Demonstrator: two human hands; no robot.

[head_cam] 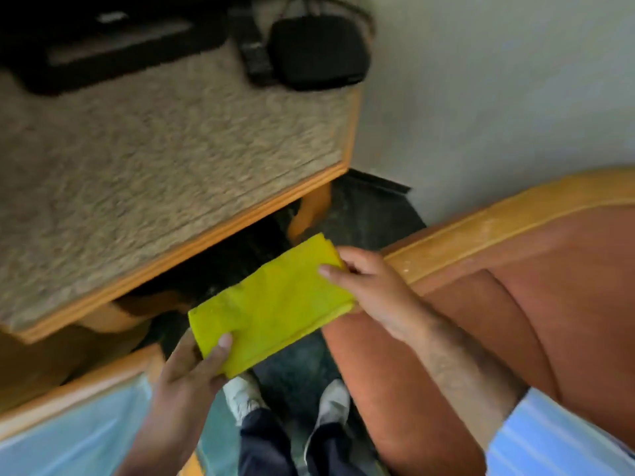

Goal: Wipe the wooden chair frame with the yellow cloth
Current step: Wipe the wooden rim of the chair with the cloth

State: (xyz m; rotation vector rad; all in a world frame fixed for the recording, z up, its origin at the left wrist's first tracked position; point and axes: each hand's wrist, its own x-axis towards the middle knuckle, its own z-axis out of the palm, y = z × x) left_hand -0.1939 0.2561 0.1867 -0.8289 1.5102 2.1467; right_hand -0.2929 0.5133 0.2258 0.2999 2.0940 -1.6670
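I hold a folded yellow cloth (271,305) flat in the air between both hands, above the dark floor. My left hand (192,369) pinches its near left corner, thumb on top. My right hand (371,286) grips its far right end. Just right of the cloth runs the wooden chair frame (498,228), a light wood rail curving along the top of a chair with reddish-brown upholstery (515,321). My right hand is beside the left end of that rail. The cloth does not touch the wood.
A table with a speckled beige top and wooden edge (192,245) stands at the left, with black devices (316,49) on it. Another wooden rail (79,383) lies at the lower left. My shoes (333,400) stand on the dark floor. A pale wall (498,97) is behind.
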